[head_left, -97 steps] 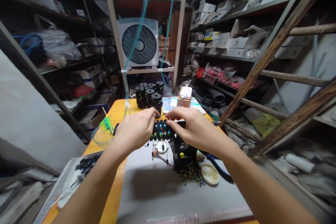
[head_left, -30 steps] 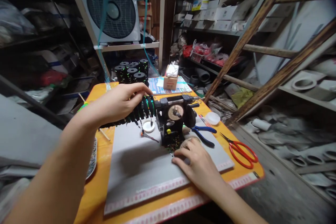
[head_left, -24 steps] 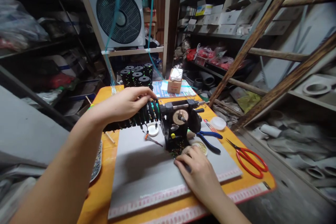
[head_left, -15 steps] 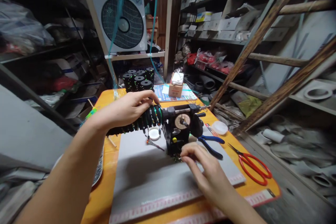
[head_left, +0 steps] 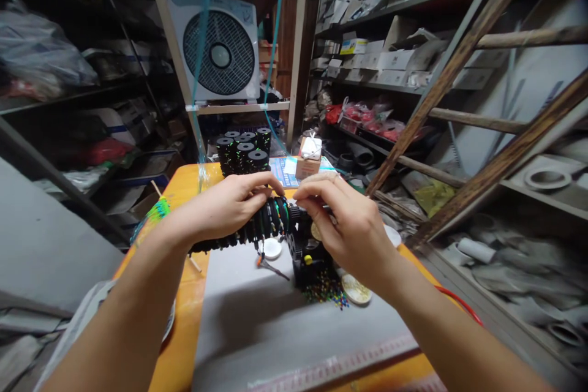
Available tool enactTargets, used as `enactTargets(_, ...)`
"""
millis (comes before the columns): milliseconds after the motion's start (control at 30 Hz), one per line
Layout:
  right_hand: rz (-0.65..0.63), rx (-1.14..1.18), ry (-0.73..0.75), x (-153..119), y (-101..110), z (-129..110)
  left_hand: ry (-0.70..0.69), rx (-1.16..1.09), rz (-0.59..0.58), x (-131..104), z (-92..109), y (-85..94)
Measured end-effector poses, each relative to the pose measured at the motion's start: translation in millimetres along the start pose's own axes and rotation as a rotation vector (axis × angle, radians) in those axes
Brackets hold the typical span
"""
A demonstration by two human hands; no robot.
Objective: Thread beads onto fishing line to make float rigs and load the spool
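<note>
A thick black roll wound with line and small tackle pieces point(head_left: 271, 220) lies level at the left of a small black geared machine point(head_left: 298, 257). Over the roll's top, my left hand point(head_left: 232, 203) is closed, fingers curled round it near its right end. My right hand point(head_left: 351, 223) is raised in front of the machine and hides much of it. Its thumb and fingertips pinch together beside the roll's end; what they hold is too small to make out. Coloured beads point(head_left: 328, 291) lie loose below, next to a small dish point(head_left: 357, 290). An orange-tipped tackle piece point(head_left: 267, 263) hangs under the roll.
A grey board point(head_left: 257, 337) lies on the yellow table point(head_left: 179, 343), with a small white dish point(head_left: 272, 249) behind the hanging piece. Several black spools point(head_left: 248, 150) and a small box point(head_left: 307, 166) stand at the back. A wooden ladder point(head_left: 452, 113) leans at right; red scissors handles point(head_left: 459, 303) show partly.
My right hand has risen from the beads at the machine's foot to the roll's right end. My left hand stays on the roll. The view has tilted up slightly.
</note>
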State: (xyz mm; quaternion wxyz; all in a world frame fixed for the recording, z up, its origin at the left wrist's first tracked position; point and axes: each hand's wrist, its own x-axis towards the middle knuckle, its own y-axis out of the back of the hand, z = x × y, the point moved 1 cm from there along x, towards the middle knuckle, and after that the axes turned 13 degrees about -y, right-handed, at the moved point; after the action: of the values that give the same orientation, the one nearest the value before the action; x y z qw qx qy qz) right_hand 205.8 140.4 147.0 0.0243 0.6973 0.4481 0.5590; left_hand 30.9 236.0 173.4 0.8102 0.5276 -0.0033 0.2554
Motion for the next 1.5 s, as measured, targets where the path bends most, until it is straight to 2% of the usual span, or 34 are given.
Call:
enactTargets(300, -0.048, -0.023, 0.014, 0, -3, 1, 0.004, -0.018, 0.006, 0, -1, 0.3)
enactTargets(567, -0.282, -0.107, 0.077, 2, 3, 6, 0.017, 0.006, 0.03, 0, -3, -0.4)
enactTargets(700, -0.32, -0.123, 0.12, 5, 7, 7, -0.054, -0.016, 0.047, 0, -3, -0.5)
enactTargets(900, -0.371, -0.11, 0.148, 6, 10, 9, -0.045, -0.015, 0.019, 0, -3, 0.6)
enactTargets(1267, -0.24, -0.349, 0.349, -1, 6, -1, -0.04, 0.005, 0.02, -1, -3, 1.3)
enactTargets(1500, -0.164, -0.236, 0.367, -9, 1, 7, -0.038, 0.022, 0.021, -1, -2, 0.8)
